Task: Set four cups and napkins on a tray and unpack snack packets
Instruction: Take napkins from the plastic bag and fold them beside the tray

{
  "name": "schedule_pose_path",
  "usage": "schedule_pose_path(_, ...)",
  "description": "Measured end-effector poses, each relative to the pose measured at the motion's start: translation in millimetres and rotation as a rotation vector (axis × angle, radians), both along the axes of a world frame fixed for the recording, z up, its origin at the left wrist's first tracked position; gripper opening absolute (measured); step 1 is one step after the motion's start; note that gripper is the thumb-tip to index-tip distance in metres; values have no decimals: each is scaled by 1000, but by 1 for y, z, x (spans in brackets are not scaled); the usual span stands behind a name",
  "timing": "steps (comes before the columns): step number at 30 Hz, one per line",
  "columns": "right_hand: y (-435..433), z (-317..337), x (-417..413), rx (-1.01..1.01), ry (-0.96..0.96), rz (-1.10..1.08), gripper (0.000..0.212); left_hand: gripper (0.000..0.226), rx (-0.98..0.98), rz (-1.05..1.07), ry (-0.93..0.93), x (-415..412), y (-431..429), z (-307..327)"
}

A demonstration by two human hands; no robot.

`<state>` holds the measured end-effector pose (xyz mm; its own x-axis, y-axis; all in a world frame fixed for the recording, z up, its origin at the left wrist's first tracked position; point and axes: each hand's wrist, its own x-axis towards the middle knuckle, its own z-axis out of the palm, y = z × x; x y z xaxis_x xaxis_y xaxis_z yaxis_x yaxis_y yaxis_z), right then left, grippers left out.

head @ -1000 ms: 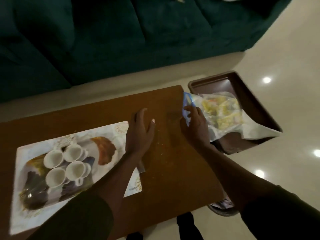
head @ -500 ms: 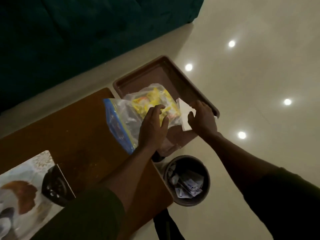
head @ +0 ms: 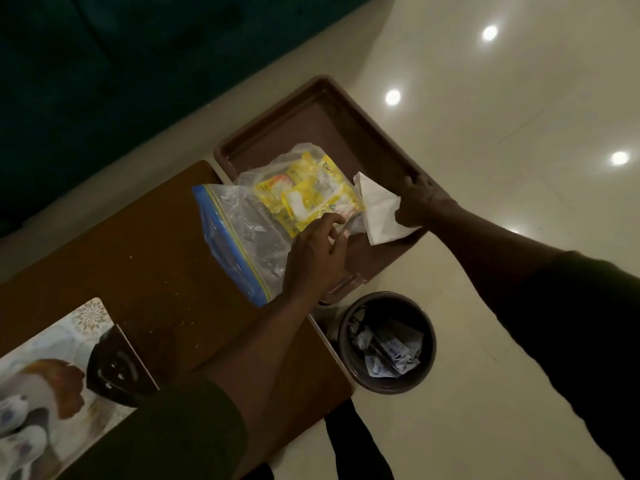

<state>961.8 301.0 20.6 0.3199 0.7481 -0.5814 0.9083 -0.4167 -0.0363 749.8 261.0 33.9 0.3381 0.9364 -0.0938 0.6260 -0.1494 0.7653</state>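
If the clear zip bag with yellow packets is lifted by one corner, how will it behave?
The zip bag is crinkled thin film, so probably floppy. The yellow packets would likely slide toward the low end. It looks light.

Left hand is reaching forward palm down, fingers loosely curled, fingertips resting lightly, grip not closed. Right hand is stretched out further, fingers bent down over an edge, thumb tucked. Both forearms bare, dark sleeves pushed up.

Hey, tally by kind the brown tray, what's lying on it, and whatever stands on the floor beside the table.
Brown tray: 1
Clear zip bag of yellow packets: 1
White napkin: 1
Waste bin: 1
Total: 4
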Motion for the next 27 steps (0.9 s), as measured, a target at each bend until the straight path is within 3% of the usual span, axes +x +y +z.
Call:
schedule_pose_path(6, 5, 6, 6, -60, 119, -99, 56, 20, -30, 9, -7, -3, -2, -2)
schedule_pose_path(9, 19, 28, 11, -51, 180, -208, 37, 21, -77, 33, -46, -3, -1, -2)
schedule_pose_path(11, 31, 47, 14, 0, 232, -334, 24, 21, -135, 83, -105, -3, 0, 2)
schedule_pose_path(16, 55, 92, -7, 233, 466, -532, 30, 24, -345, 260, -263, -14, 11, 17)
schedule_pose_path(19, 62, 112, -56, 325, 585, -468, 24, 34, -604, 413, -483, -34, 26, 25)
schedule_pose_path(22, 60, 122, -120, 345, 812, -419, 7, 36, -734, 569, -692, -74, 37, 34)
schedule_pose_path(25, 47, 118, -180, 343, 970, -383, 25, 57, -834, 721, -925, -135, 40, 41)
schedule_pose_path(27, 33, 109, -218, 203, 1090, -334, 30, 71, -838, 784, -1010, -182, 39, 47)
